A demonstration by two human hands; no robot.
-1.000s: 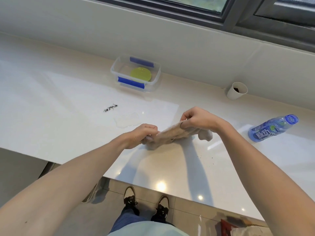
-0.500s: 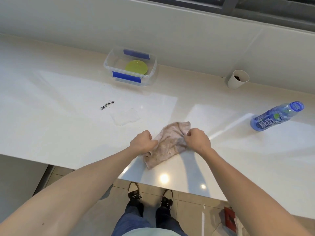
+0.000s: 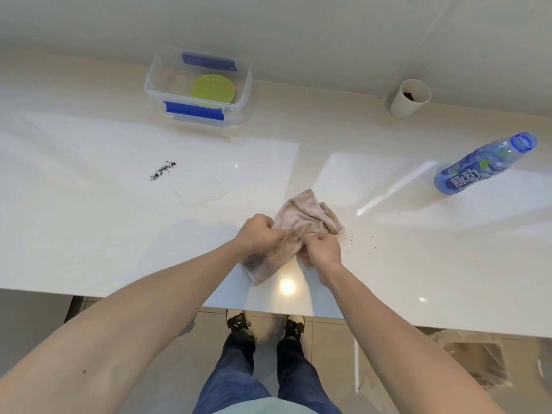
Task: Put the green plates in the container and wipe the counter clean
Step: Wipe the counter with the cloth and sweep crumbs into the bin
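Judging progress: plate half looked done, wipe half not started. Round lime-green plastic plates [image 3: 212, 88] sat inside the clear rectangular plastic container with blue clips [image 3: 155, 85] at 12 o'clock near the back wall; it looked like a stack, but I couldn't count them from this angle. No green plates anywhere else in view.

White glossy stone counter [image 3: 89, 234] was still dirty:
- small line of dark crumbs [image 3: 163, 170] at 10 o'clock from the hands
- clear liquid puddle [image 3: 203, 189] just beside it, at 11 o'clock from the hands
- a few dark specks [image 3: 361, 239] just off the cloth at 3 o'clock

Crumpled beige terry cloth [image 3: 298, 222] lay on the counter near the front edge, dead centre, well apart from the crumbs and puddle.

Left hand [image 3: 258, 233] was clenched on the cloth's left side, fingers curled tight into a bunch of fabric. Right hand [image 3: 324, 249] pinched the near right part, fingers bent down and closed on a fold, fingertips partly hidden under the cloth. Both hands close together, gripping the cloth; nothing else touched.

Likely step in hand: bunching or folding the cloth before wiping. Remaining: sweep crumbs, mop puddle, clear specks.

White paper cup [image 3: 409, 98] at 1 o'clock and blue plastic drink bottle [image 3: 478, 165] at 2 o'clock stood clear of the mess.
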